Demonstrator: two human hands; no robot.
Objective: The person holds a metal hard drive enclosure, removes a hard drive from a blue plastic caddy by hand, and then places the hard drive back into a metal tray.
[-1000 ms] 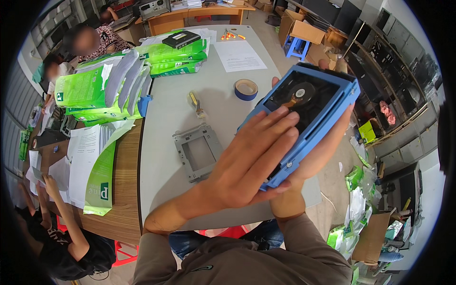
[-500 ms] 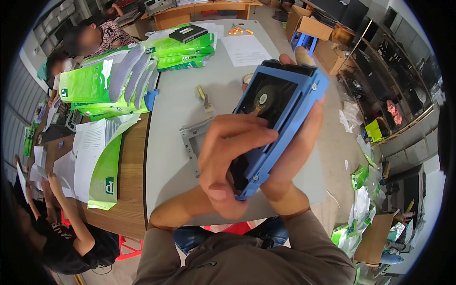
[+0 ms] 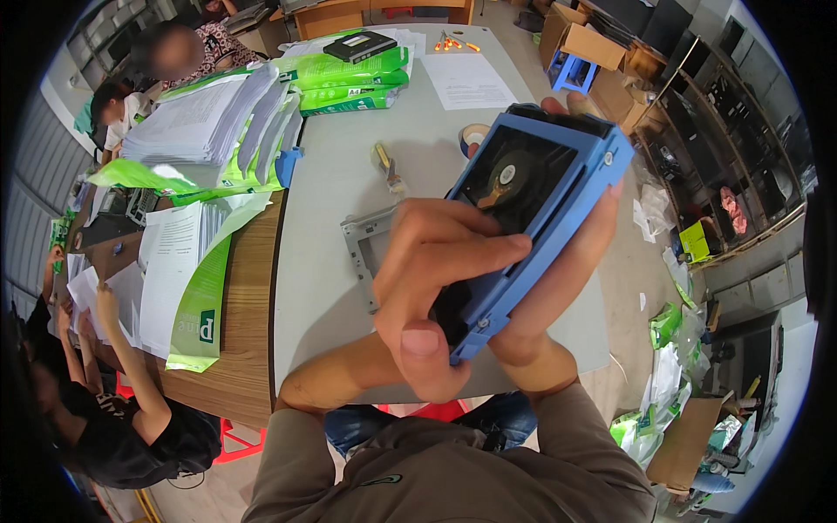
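Note:
A blue plastic drive caddy [image 3: 571, 205] is held tilted above the table, with a hard drive [image 3: 508, 173] seated inside it. Around its right side and far end wraps my right hand [image 3: 551, 296], whose fingertips show past the top. My left hand [image 3: 427, 270] is closed at the near left edge, its bent fingers lying across the drive's dark face and its thumb by the lower corner. On the table behind my left hand lies a metal bracket [image 3: 359, 261], partly hidden. A yellow-handled tool [image 3: 384, 160] and a tape roll [image 3: 472, 138] lie farther off.
Green-wrapped paper packs [image 3: 353, 96] carry a flat black box [image 3: 359, 45]. Orange-handled tools [image 3: 453, 42] and a printed sheet [image 3: 469, 81] lie at the far end. On the left, people sit at a wooden table [image 3: 248, 296] with paper stacks. Shelves [image 3: 724, 148] stand right.
The whole view has shifted slightly. My hands keep the same hold on the caddy. At the left, the green wrapper has come down off the large paper stack, baring white sheets.

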